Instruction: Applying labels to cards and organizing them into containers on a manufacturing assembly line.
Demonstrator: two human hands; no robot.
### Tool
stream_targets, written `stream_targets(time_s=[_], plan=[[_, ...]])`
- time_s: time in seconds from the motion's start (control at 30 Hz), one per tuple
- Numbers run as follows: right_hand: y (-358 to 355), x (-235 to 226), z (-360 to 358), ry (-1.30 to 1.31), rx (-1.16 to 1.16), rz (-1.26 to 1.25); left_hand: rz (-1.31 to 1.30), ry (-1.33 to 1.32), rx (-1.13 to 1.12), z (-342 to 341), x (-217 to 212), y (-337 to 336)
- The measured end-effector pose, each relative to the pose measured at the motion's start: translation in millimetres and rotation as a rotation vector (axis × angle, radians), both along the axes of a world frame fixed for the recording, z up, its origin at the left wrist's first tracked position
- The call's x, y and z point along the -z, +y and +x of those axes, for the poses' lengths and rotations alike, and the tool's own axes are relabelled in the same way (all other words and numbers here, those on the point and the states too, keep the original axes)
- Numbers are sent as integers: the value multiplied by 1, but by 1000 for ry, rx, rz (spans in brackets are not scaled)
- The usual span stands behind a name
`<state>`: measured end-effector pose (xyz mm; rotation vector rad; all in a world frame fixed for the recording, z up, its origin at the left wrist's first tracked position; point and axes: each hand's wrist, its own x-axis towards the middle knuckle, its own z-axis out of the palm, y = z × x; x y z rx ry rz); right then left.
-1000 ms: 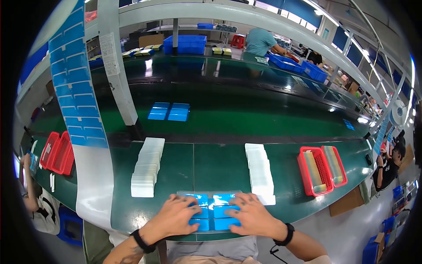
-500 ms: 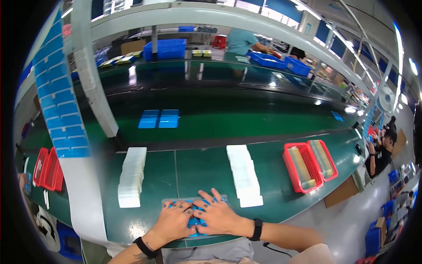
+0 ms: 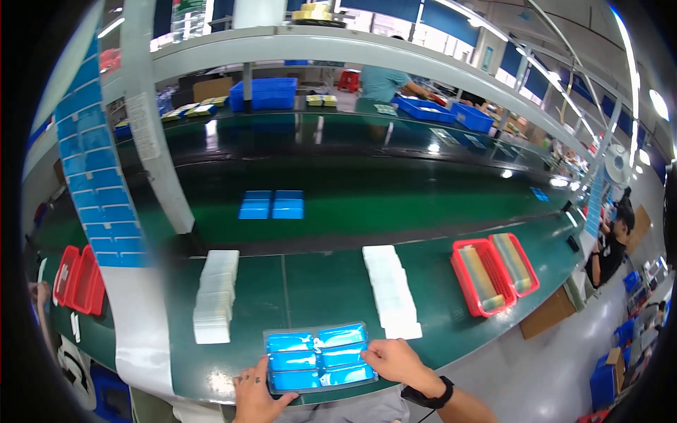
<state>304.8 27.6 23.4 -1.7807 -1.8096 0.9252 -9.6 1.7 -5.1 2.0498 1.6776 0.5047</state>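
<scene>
A flat clear-edged panel with several glossy blue rectangles (image 3: 293,362) in two columns lies on the green table at its front edge. My left hand (image 3: 257,391) rests at its left edge, fingers apart, thumb stretched along the near side. At the panel's right edge is my right hand (image 3: 398,363), its fingers curled together and the fingertips against the blue surface. Whatever is between those fingertips is too small to make out. Beyond the panel lie two fanned rows of thin white pieces, a left row (image 3: 216,299) and a right row (image 3: 391,290).
Two red baskets (image 3: 467,278) holding stacked thin pieces stand at the right; more red baskets (image 3: 86,282) are at the left. Blue pieces (image 3: 271,204) lie on the conveyor belt (image 3: 395,201). A blue strip (image 3: 99,169) hangs beside the white post (image 3: 156,155). Other people work nearby.
Both hands have moved apart off the middle of the blue panel, the left to its left edge, the right to its right edge. The blue pieces on the belt appear farther right.
</scene>
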Motion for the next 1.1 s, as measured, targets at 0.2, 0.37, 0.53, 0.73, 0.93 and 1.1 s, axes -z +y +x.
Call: stream_targets(time_s=[0.2,0.37,0.53,0.73,0.93,1.1], plan=[[11,-119,-52,167,-147,-1,55,18,-11,-2,6,1],[103,-129,-60,232,-405,212,-15,25,48,-13,-6,3],[209,-204,-3,239,-110,132,-95,-3,64,-53,-41,20],[266,-184,173,-551,380,251,-42,44,44,-100,-46,57],[164,-94,145,-506,-1,207,96,73,50,-124,-40,94],[99,10,99,-510,-294,399,321,334,132,-113,-11,139]])
